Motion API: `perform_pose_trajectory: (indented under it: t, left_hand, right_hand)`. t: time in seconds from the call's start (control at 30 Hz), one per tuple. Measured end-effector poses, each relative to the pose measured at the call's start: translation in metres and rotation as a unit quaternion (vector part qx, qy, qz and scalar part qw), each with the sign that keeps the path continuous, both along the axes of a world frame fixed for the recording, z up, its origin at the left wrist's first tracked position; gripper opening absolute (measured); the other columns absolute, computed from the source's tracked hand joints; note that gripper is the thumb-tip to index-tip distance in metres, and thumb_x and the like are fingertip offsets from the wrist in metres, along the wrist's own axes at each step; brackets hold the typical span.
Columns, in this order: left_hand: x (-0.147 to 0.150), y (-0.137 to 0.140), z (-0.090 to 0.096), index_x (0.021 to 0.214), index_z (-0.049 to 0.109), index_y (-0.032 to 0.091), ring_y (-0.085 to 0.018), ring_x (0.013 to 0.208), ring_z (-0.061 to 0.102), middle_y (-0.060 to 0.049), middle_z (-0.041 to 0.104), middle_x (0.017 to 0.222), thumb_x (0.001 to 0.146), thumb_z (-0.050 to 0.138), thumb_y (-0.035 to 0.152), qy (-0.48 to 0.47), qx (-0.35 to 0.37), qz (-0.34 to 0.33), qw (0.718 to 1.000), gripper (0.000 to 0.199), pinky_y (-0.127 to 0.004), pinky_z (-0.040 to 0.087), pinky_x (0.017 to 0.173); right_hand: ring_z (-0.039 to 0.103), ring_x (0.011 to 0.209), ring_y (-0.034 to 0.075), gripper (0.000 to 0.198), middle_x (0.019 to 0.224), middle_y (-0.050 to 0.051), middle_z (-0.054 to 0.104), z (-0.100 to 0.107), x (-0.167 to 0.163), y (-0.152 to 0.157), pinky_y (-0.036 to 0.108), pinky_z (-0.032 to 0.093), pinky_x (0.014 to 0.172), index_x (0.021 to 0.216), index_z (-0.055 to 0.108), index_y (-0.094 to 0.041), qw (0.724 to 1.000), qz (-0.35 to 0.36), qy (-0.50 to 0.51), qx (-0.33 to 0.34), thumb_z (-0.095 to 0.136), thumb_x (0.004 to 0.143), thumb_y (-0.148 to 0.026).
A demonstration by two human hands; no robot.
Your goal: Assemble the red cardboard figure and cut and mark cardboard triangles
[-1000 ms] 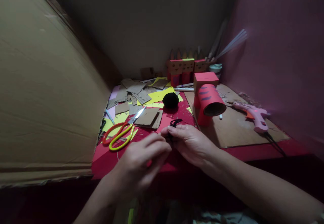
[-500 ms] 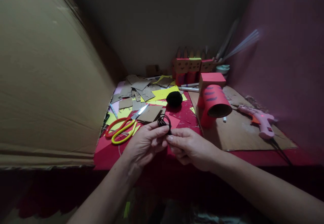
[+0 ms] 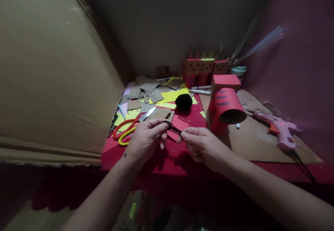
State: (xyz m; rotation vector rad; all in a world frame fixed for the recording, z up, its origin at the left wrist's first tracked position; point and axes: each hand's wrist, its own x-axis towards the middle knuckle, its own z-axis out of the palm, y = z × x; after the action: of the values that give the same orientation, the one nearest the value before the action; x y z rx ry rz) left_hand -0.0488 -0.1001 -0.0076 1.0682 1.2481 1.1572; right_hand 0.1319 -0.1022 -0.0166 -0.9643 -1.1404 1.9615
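Between my two hands a looped bundle of black yarn (image 3: 174,128) is stretched out over the red table. My left hand (image 3: 148,137) pinches its left end, while my right hand (image 3: 199,142) pinches the right end. Just beyond them lies a black ball of yarn (image 3: 184,102). Scissors (image 3: 126,130) with red and yellow handles rest by my left hand, partly hidden behind it. A piece of red paper (image 3: 180,123) lies beneath the yarn.
Cardboard scraps (image 3: 150,86) and yellow paper (image 3: 169,95) cover the back left. A red paper-tube figure (image 3: 227,102) stands on a cardboard sheet (image 3: 261,147) with a pink glue gun (image 3: 280,128). Several box-headed figures (image 3: 206,69) line the back. A large cardboard panel (image 3: 52,84) rises at left.
My hands have moved apart, pulling the rounded yarn loops into a straight, stretched bundle. The view has shifted slightly, so the table things appear a little further right.
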Motion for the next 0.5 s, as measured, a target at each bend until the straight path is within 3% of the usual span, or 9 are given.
perform_pose_trajectory:
  t: [0.07, 0.13, 0.2, 0.3, 0.4, 0.5]
  left_hand:
    - [-0.017, 0.003, 0.007, 0.094, 0.071, 0.015, -0.013, 0.049, 0.054, -0.003, 0.066, 0.068, 0.063, 0.079, 0.046, 0.107, 0.02, 0.014, 0.994, 0.044, -0.026, 0.043, 0.044]
    - [-0.04, 0.008, 0.014, 0.103, 0.069, 0.018, -0.016, 0.064, 0.059, -0.005, 0.069, 0.084, 0.07, 0.072, 0.049, 0.228, 0.053, 0.064, 0.97, 0.045, -0.028, 0.047, 0.056]
    - [-0.064, 0.015, 0.016, 0.098, 0.068, 0.018, -0.022, 0.079, 0.061, -0.009, 0.068, 0.094, 0.072, 0.068, 0.042, 0.358, 0.067, 0.103, 0.926, 0.035, -0.034, 0.047, 0.068]
    - [-0.089, 0.025, 0.006, 0.076, 0.063, 0.019, -0.033, 0.091, 0.061, -0.012, 0.066, 0.086, 0.067, 0.07, 0.032, 0.509, 0.041, 0.072, 0.857, 0.018, -0.042, 0.044, 0.08]
    - [-0.097, 0.03, -0.009, 0.077, 0.061, 0.02, -0.036, 0.094, 0.062, -0.014, 0.067, 0.088, 0.068, 0.066, 0.023, 0.593, 0.013, 0.042, 0.804, 0.011, -0.043, 0.044, 0.08]
    - [-0.098, 0.03, -0.016, 0.088, 0.062, 0.016, -0.034, 0.092, 0.063, -0.016, 0.068, 0.092, 0.071, 0.062, 0.019, 0.62, 0.0, 0.031, 0.784, 0.017, -0.041, 0.042, 0.075]
  right_hand:
    - [0.012, 0.042, 0.005, 0.021, 0.046, -0.012, 0.025, 0.004, 0.002, 0.004, 0.02, 0.008, 0.039, 0.075, 0.061, -0.016, 1.0, 0.0, -0.028, -0.002, 0.06, 0.089, -0.032]
    - [0.013, 0.042, 0.005, 0.023, 0.045, -0.011, 0.025, 0.008, 0.005, 0.006, 0.019, 0.009, 0.039, 0.073, 0.06, -0.016, 0.999, 0.002, -0.053, 0.004, 0.055, 0.093, -0.026]
    - [0.014, 0.042, 0.005, 0.025, 0.045, -0.011, 0.025, 0.009, 0.007, 0.008, 0.019, 0.01, 0.039, 0.073, 0.06, -0.016, 0.998, 0.009, -0.065, 0.008, 0.052, 0.095, -0.023]
    - [0.013, 0.043, 0.006, 0.026, 0.046, -0.011, 0.025, 0.003, 0.01, 0.01, 0.019, 0.01, 0.039, 0.073, 0.06, -0.016, 0.998, 0.021, -0.056, -0.001, 0.051, 0.096, -0.024]
    - [0.013, 0.044, 0.006, 0.022, 0.047, -0.011, 0.026, -0.006, 0.013, 0.012, 0.019, 0.009, 0.038, 0.075, 0.062, -0.016, 0.999, 0.029, -0.023, -0.001, 0.058, 0.093, -0.028]
    - [0.013, 0.044, 0.006, 0.02, 0.048, -0.011, 0.026, -0.01, 0.015, 0.014, 0.018, 0.009, 0.038, 0.075, 0.064, -0.016, 0.999, 0.039, 0.016, 0.002, 0.067, 0.087, -0.032]
